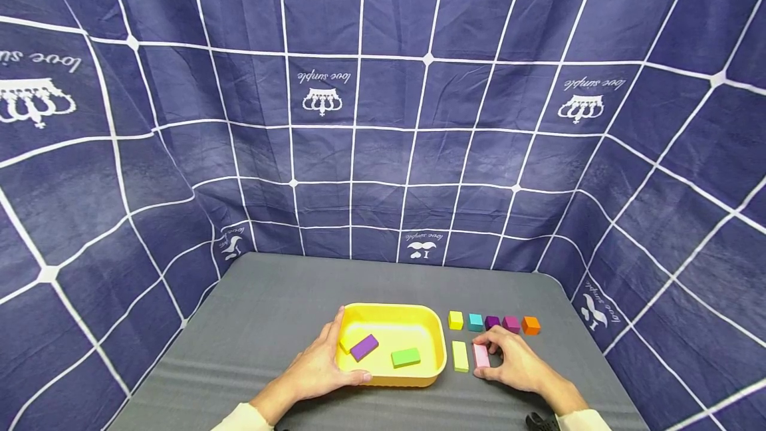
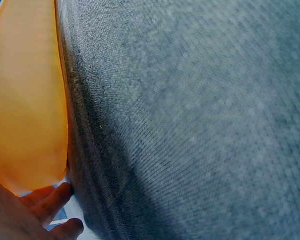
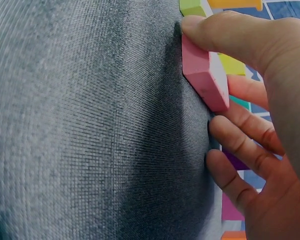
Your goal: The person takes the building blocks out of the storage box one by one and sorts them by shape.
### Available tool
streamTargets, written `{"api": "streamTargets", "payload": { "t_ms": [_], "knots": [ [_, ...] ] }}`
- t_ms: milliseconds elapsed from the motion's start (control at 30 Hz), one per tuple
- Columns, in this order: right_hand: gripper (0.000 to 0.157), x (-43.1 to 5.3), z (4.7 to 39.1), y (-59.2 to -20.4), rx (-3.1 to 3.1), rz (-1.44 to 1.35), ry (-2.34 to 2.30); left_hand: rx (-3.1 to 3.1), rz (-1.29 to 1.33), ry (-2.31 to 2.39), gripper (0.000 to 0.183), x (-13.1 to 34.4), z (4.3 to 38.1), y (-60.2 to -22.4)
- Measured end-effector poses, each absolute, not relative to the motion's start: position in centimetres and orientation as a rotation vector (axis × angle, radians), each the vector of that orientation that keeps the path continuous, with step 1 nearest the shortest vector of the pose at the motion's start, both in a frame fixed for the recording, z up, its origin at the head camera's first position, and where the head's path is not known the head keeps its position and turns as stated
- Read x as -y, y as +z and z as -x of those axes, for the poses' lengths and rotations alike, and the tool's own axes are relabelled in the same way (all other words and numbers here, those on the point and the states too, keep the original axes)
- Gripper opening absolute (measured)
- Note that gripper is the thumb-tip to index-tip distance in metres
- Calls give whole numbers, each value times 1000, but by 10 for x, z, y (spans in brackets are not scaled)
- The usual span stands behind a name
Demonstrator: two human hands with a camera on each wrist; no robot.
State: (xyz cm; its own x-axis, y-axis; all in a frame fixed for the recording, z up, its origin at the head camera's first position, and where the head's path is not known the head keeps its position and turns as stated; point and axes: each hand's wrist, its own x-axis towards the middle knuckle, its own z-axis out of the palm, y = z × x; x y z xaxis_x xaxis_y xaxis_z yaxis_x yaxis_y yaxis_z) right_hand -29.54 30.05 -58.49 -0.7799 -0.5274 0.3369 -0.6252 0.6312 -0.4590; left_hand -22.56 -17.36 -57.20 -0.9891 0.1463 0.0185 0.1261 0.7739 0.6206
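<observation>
My right hand (image 1: pixel 513 363) pinches a pink rectangular block (image 1: pixel 481 356) lengthwise, thumb at its near end and index finger at its far end. In the right wrist view the pink block (image 3: pixel 205 75) is low over the grey cloth; whether it touches the cloth I cannot tell. A yellow plastic tub (image 1: pixel 439 351) stands left of it, and my left hand (image 1: pixel 317 363) holds the tub's left side, thumb over the near rim, fingers along the left wall. Inside lie a purple block (image 1: pixel 364 348), a green block (image 1: pixel 405 358) and a yellow block (image 1: pixel 344 345), partly hidden.
A pale yellow-green block (image 1: pixel 459 356) lies between tub and pink block. Behind are a yellow cube (image 1: pixel 455 320), a teal cube (image 1: pixel 475 322), a dark purple cube (image 1: pixel 492 322), a magenta cube (image 1: pixel 511 324) and an orange cube (image 1: pixel 530 325). Blue curtains (image 1: pixel 383 151) surround the grey table (image 1: pixel 269 304).
</observation>
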Motion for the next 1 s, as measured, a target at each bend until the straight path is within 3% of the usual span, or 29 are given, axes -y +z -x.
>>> {"api": "streamTargets", "payload": {
  "t_ms": [600, 1000],
  "knots": [
    [59, -301, 292, -582, 2686, -947, 823, -2922, -240, 1046, 154, 174, 225, -574],
    [54, -275, 288, -552, 2649, -900, 698, -2927, -234, 1047, 154, 174, 226, -573]
  ]
}}
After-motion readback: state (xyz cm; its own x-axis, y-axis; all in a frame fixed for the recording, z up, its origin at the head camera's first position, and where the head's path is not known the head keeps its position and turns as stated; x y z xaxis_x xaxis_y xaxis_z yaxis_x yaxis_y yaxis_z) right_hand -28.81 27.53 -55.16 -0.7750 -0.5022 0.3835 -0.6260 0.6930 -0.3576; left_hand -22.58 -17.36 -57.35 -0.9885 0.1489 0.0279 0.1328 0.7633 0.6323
